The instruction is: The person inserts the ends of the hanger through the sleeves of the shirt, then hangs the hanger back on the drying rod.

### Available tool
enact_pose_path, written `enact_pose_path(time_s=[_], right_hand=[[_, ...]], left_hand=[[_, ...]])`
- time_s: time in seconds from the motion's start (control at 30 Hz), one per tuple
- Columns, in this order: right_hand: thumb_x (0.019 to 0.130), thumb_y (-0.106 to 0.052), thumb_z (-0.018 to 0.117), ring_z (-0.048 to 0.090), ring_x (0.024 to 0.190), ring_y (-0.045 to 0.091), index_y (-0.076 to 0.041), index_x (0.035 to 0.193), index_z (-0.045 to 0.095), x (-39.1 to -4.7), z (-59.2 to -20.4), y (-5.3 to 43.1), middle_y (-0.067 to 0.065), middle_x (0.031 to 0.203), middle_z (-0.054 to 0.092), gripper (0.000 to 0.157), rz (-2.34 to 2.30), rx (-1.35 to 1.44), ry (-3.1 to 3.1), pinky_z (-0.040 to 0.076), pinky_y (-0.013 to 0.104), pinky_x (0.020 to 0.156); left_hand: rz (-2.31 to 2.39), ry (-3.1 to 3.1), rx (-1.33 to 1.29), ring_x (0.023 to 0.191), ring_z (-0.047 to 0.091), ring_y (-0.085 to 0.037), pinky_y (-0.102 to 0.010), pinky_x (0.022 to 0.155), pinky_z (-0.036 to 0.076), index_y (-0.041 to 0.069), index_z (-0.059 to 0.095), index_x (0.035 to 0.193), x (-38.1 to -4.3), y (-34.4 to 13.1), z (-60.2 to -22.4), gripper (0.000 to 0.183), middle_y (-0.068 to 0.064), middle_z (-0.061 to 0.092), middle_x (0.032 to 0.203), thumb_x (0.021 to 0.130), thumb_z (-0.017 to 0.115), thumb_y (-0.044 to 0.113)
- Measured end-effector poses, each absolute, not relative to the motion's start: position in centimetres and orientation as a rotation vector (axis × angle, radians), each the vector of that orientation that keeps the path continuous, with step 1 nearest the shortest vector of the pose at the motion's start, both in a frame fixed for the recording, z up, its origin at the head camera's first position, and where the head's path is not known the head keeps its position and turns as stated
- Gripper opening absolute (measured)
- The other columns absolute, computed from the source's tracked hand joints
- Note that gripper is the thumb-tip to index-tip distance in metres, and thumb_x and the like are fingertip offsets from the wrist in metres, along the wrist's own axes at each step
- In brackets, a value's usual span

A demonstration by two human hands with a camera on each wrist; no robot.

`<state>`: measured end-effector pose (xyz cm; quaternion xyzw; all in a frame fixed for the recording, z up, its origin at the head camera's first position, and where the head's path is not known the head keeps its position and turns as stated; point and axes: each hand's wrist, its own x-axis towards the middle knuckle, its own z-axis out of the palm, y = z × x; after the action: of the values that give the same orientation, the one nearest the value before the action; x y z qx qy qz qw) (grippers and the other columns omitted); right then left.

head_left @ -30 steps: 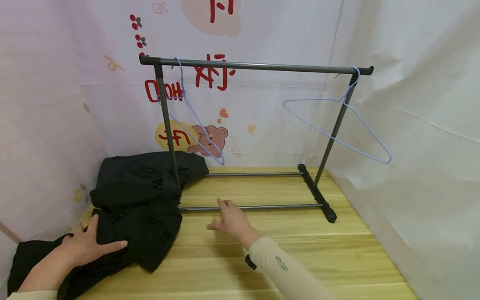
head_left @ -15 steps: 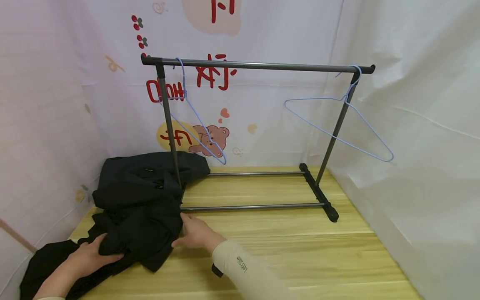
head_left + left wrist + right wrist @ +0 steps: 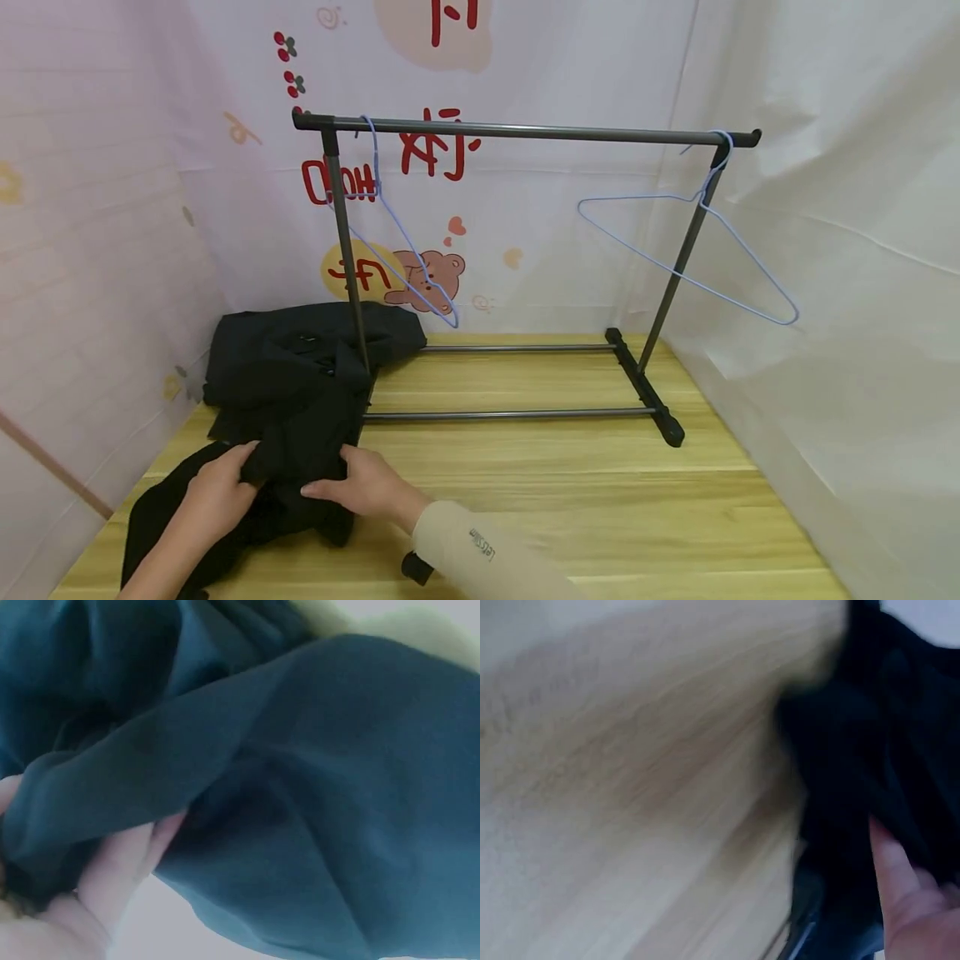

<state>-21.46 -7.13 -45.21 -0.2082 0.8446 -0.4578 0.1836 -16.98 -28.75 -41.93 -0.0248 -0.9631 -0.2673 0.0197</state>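
A heap of black clothing point(image 3: 300, 417) lies at the left end of the rack, its exact kind unclear. My left hand point(image 3: 221, 492) grips a fold near the front of the heap. In the left wrist view, dark fabric point(image 3: 135, 772) passes between the thumb side and the fingers of that hand. At the right edge of the same cloth, my right hand point(image 3: 371, 483) holds the fabric, thumb on top and the other fingertips partly hidden. The right wrist view shows a digit pressed against black cloth point(image 3: 840, 765).
A dark metal clothes rack point(image 3: 525, 131) stands behind the hands. Two blue wire hangers hang from its bar, a left hanger point(image 3: 408, 242) and a right hanger point(image 3: 690, 200). The wooden table point(image 3: 570, 508) extends to the right; white printed cloth point(image 3: 540, 75) encloses the space.
My right hand has moved left from above the table to the clothing's right edge. My left hand has gone from spread on the cloth to gripping it, drawing the front part rightward into a bunch.
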Motion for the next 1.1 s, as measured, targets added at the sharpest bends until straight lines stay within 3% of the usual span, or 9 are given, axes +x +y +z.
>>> enact_pose_path(time_s=[0.03, 0.1, 0.2, 0.3, 0.53, 0.8, 0.97, 1.1], right_hand=[[0.088, -0.047, 0.073, 0.061, 0.108, 0.007, -0.016, 0.133, 0.06, -21.3, -44.9, -6.9, -0.006, 0.123, 0.064, 0.057, -1.401, -0.571, 2.352, 0.05, 0.025, 0.087], [0.087, -0.042, 0.076, 0.063, 0.099, 0.004, -0.019, 0.123, 0.065, -21.1, -44.1, -6.1, -0.01, 0.113, 0.066, 0.044, -1.595, -0.568, 2.312, 0.051, 0.024, 0.082], [0.087, -0.037, 0.077, 0.063, 0.094, 0.002, -0.021, 0.116, 0.068, -21.3, -43.0, -3.9, -0.012, 0.107, 0.067, 0.034, -1.794, -0.573, 2.335, 0.051, 0.023, 0.08], [0.087, -0.03, 0.077, 0.065, 0.092, 0.006, -0.017, 0.114, 0.068, -21.7, -41.9, -1.0, -0.006, 0.107, 0.069, 0.031, -1.869, -0.555, 2.467, 0.053, 0.026, 0.078], [0.089, -0.018, 0.074, 0.068, 0.09, 0.016, -0.011, 0.111, 0.068, -22.2, -40.3, 5.4, 0.003, 0.104, 0.071, 0.024, -1.902, -0.546, 2.781, 0.055, 0.033, 0.075], [0.089, -0.003, 0.07, 0.069, 0.092, 0.024, -0.009, 0.109, 0.067, -24.4, -42.5, 12.3, 0.008, 0.102, 0.071, 0.022, -1.807, -0.482, 3.115, 0.055, 0.043, 0.077], [0.089, -0.007, 0.072, 0.067, 0.094, 0.034, 0.0, 0.116, 0.063, -26.9, -46.2, 18.5, 0.017, 0.106, 0.069, 0.03, -1.116, -0.331, 3.226, 0.053, 0.05, 0.081], [0.089, -0.02, 0.075, 0.065, 0.102, 0.04, 0.006, 0.123, 0.06, -27.6, -47.0, 21.8, 0.023, 0.114, 0.067, 0.045, -0.77, -0.281, 3.098, 0.051, 0.053, 0.088]], left_hand=[[-0.834, -2.945, -0.113, 0.087, 0.062, -0.046, -0.053, 0.071, 0.051, -0.011, 0.052, 0.132, -16.8, -27.9, -41.6, 0.039, -0.038, 0.053, 0.126, 0.095, 0.058, 0.0], [-0.869, -2.859, -0.178, 0.107, 0.057, -0.052, -0.06, 0.083, 0.048, -0.007, 0.055, 0.13, -16.8, -26.2, -41.1, 0.036, -0.034, 0.055, 0.127, 0.096, 0.06, 0.003], [-0.988, -2.729, -0.261, 0.114, 0.055, -0.05, -0.061, 0.089, 0.047, -0.005, 0.056, 0.131, -17.4, -23.4, -40.6, 0.036, -0.03, 0.057, 0.129, 0.096, 0.061, 0.001], [-1.09, -2.632, -0.348, 0.119, 0.054, -0.047, -0.06, 0.094, 0.046, -0.003, 0.055, 0.133, -18.6, -20.5, -40.4, 0.037, -0.026, 0.057, 0.131, 0.097, 0.059, 0.0], [-1.293, -2.476, -0.567, 0.117, 0.058, -0.038, -0.054, 0.095, 0.047, 0.002, 0.058, 0.131, -21.9, -13.9, -40.6, 0.037, -0.017, 0.061, 0.125, 0.094, 0.064, -0.001], [-1.087, -2.57, -0.872, 0.131, 0.046, -0.038, -0.053, 0.103, 0.042, 0.002, 0.051, 0.139, -25.7, -9.7, -42.2, 0.06, -0.018, 0.045, 0.143, 0.085, 0.076, -0.002], [-0.521, -2.996, -0.609, 0.114, 0.058, -0.038, -0.051, 0.093, 0.049, 0.003, 0.061, 0.129, -27.1, -12.0, -44.5, 0.049, -0.018, 0.057, 0.126, 0.085, 0.08, 0.015], [-0.403, -3.249, -0.394, 0.122, 0.048, -0.048, -0.062, 0.094, 0.043, 0.001, 0.053, 0.139, -25.8, -15.0, -45.3, 0.079, -0.028, 0.048, 0.136, 0.08, 0.081, 0.046]])
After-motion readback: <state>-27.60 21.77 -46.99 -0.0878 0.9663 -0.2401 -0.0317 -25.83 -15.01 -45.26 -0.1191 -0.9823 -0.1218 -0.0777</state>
